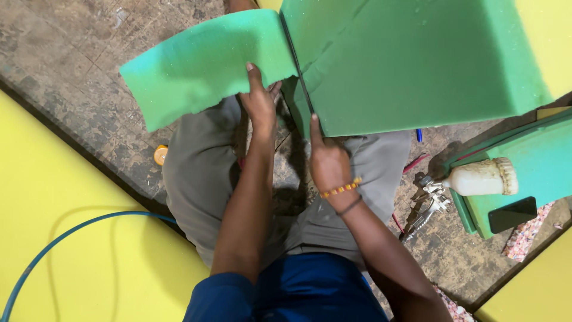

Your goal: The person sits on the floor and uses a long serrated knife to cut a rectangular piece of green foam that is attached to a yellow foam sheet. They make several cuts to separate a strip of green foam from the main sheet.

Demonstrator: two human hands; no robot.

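Green foam slab (417, 59); yellow foam sheet (77, 238); blue hose (65, 238).

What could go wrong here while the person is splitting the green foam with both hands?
1. The left hand grips the thin green flap close to the cut line; the ragged lower edge suggests the split may wander.
2. The right hand sits at the slit in the thick green foam block, so fingers may be near any blade, which is not clearly visible.
3. The spray gun lies beside the knee and might be knocked.

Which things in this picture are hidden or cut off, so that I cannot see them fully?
Head view only:
- Right hand: its fingertips hidden behind the green foam slab.
- Any cutting tool in the slit: not visible.
- Foam slab: top cut off by the frame edge.
- Blue hose: runs off the bottom-left edge.
- Left hand: palm hidden, pressed on the foam strip.
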